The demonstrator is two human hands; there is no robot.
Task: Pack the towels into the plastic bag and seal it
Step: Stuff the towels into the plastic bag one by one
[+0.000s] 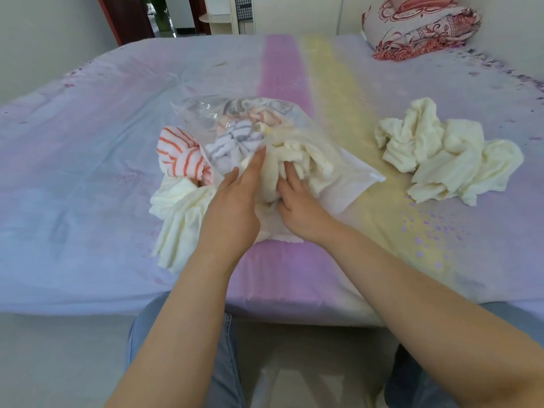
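Note:
A clear plastic bag [203, 113] lies on the bed in the middle, its mouth toward me, with several towels inside, one grey-striped [235, 141]. My right hand [297, 198] is in the bag's mouth, fingers curled on a cream towel [297, 157] that is partly inside. My left hand [235, 207] lies at the mouth's left edge, fingers straight, against the plastic and that towel. An orange-striped towel [181, 156] and a cream towel [179, 219] lie just left of the bag. A heap of cream towels [441, 154] lies to the right.
The bed sheet [88, 142] is pale purple with pink and yellow bands. A folded red-patterned blanket [418, 28] sits at the far right corner. The bed's near edge runs just above my knees [223, 363]. A doorway [164, 16] opens at the back left.

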